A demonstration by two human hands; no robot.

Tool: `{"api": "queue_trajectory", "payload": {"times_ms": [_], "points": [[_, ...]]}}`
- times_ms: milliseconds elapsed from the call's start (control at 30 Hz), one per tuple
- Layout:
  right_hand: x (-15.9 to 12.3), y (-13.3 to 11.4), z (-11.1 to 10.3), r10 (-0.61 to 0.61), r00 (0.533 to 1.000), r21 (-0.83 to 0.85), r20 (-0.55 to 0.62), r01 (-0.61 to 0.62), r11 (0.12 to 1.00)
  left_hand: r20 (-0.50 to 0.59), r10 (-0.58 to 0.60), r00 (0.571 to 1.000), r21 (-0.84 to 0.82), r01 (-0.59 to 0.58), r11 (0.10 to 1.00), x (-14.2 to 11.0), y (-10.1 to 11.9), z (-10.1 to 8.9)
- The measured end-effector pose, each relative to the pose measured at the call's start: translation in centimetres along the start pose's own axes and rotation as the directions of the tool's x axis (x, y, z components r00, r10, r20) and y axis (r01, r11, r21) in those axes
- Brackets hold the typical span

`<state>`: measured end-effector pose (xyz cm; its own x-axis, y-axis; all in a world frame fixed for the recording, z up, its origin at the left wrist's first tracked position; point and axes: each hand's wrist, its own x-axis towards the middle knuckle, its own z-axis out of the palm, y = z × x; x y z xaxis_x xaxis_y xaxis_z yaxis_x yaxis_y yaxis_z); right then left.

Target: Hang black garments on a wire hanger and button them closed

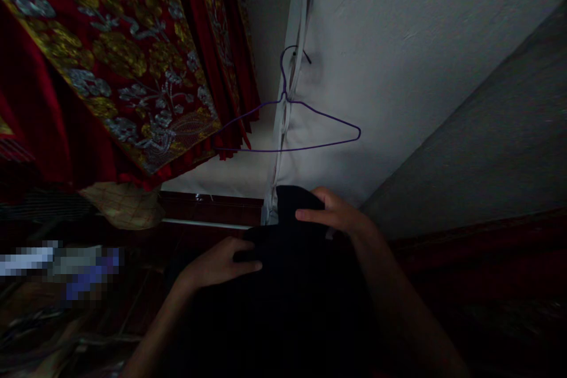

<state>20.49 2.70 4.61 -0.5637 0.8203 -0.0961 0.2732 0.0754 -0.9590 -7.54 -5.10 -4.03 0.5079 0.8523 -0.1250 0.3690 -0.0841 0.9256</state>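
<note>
A black garment (292,295) spreads across the lower middle of the dim head view, its exact kind lost in the dark. My right hand (332,211) grips its raised upper edge, thumb on the near face and fingers behind. Lower and to the left, my left hand (228,263) pinches the cloth between thumb and fingers. Above both hands, apart from them, a thin purple clothes hanger (319,146) hangs bare by its hook near a pale vertical strip.
Red cloth with gold and silver embroidery (119,53) hangs at upper left, overlapping the hanger's left end. A grey-white wall (398,41) stands behind. A checked beige bundle (126,207) sits below the cloth. Blurred items (84,271) lie at lower left.
</note>
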Motion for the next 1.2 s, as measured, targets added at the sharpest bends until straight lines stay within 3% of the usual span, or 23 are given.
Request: {"api": "queue_trajectory", "payload": {"times_ms": [133, 233, 333, 467, 533, 700, 800, 867, 967, 1100, 1200], "points": [[1.3, -0.4, -2.8, 0.007, 0.999, 0.012, -0.045, -0.006, 1.0, 0.027, -0.066, 0.997, 0.29, 0.056, 0.955, 0.0, -2.2, -1.5], [2.0, -1.0, -4.1, -0.051, 0.998, -0.186, 0.048, 0.059, 0.981, -0.033, -0.066, 0.997, 0.262, 0.072, 0.962, -0.5, -2.5, -3.1], [3.0, -1.5, -4.9, -0.201, 0.979, -0.433, 0.045, 0.201, 0.879, -0.086, -0.097, 0.992, 0.314, 0.119, 0.942, -1.2, -1.2, -5.3], [5.8, -1.2, -5.6, -0.442, 0.895, -0.647, -0.066, 0.299, 0.702, -0.173, -0.183, 0.968, 0.49, 0.246, 0.837, -1.2, 0.8, -8.3], [7.5, -0.4, -5.8, -0.522, 0.842, -0.689, -0.138, 0.297, 0.661, -0.224, -0.172, 0.959, 0.542, 0.27, 0.796, -0.7, 1.2, -9.3], [10.8, 2.4, -6.3, -0.627, 0.722, -0.635, -0.293, 0.344, 0.692, -0.342, -0.154, 0.927, 0.63, 0.348, 0.694, 0.8, 0.8, -10.5], [11.3, 4.1, -6.9, -0.644, 0.686, -0.615, -0.338, 0.357, 0.703, -0.443, -0.12, 0.889, 0.648, 0.41, 0.642, 1.8, 1.0, -10.8], [11.2, 4.8, -7.7, -0.634, 0.688, -0.62, -0.354, 0.335, 0.709, -0.473, -0.063, 0.879, 0.621, 0.383, 0.684, 2.5, 1.6, -11.0], [10.4, 5.2, -9.0, -0.601, 0.727, -0.642, -0.332, 0.293, 0.708, -0.432, -0.042, 0.901, 0.471, 0.266, 0.841, 3.5, 3.1, -11.8], [8.3, 3.8, -10.2, -0.547, 0.803, -0.64, -0.238, 0.294, 0.71, -0.451, -0.183, 0.874, 0.209, 0.303, 0.93, 4.2, 3.9, -13.5], [6.5, 2.1, -10.2, -0.512, 0.841, -0.615, -0.176, 0.312, 0.724, -0.372, -0.219, 0.902, 0.119, 0.281, 0.952, 4.5, 3.1, -15.0]]}}
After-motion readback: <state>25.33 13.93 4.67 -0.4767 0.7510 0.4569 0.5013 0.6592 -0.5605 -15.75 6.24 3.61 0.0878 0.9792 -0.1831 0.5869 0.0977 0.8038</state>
